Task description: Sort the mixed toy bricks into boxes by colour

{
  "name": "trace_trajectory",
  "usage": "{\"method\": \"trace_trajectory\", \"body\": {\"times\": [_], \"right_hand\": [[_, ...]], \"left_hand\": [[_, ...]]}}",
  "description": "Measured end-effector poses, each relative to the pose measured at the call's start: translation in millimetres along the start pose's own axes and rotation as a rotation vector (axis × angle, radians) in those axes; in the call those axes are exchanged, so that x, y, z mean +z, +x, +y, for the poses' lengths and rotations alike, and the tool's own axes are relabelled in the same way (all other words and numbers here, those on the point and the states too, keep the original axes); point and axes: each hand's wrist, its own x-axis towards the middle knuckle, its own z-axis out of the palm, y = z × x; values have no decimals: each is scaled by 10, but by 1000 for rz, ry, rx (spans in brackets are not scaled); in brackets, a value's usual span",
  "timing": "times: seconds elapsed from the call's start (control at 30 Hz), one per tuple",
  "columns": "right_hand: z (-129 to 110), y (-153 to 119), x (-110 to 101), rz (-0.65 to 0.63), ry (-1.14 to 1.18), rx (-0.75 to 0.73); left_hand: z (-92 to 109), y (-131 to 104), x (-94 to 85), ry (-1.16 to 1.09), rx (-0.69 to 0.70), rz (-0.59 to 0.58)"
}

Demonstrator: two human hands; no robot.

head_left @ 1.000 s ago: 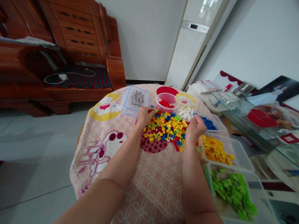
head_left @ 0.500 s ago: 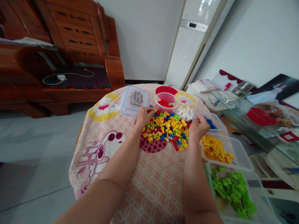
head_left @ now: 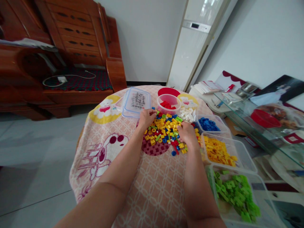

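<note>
A pile of mixed toy building bricks (head_left: 166, 128), in yellow, blue, red, green and white, lies on the cloth-covered table. At its upper left edge is my left hand (head_left: 147, 117), its fingertips pinched together; whatever they hold is too small to make out. My right hand (head_left: 188, 133) reaches into the right side of the pile, thumb and fingers somewhat apart among the bricks. White bricks (head_left: 187, 114) form a heap behind it. Red pieces (head_left: 167, 105) lie in a round clear tub (head_left: 158, 106). A blue round piece (head_left: 173, 153) sits at the pile's near edge.
Clear boxes line the right side, holding blue bricks (head_left: 209, 124), yellow bricks (head_left: 219, 150) and green bricks (head_left: 237, 193). Blue-edged lids (head_left: 137, 100) lie at the back left, a red lid (head_left: 169, 91) behind the tub. A glass shelf (head_left: 256, 123) stands beyond the boxes.
My right hand has moved left from over the blue-brick box into the pile. A blue round piece now lies nearer me at the pile's front. My left hand stays in place.
</note>
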Motion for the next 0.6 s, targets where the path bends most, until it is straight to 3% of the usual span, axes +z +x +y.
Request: {"method": "trace_trajectory", "body": {"times": [0.1, 0.23, 0.33, 0.43, 0.6], "right_hand": [[-125, -27, 121, -114, 285, 114], [-349, -98, 221, -209, 548, 26], [-397, -105, 201, -190, 631, -26], [-303, -66, 92, -116, 583, -24], [-135, -22, -74, -109, 251, -102]], "left_hand": [[4, 0, 5, -6, -10, -3], [7, 4, 2, 8, -1, -10], [9, 1, -9, 15, 12, -14], [8, 3, -9, 20, 2, -6], [3, 9, 4, 18, -5, -6]]}}
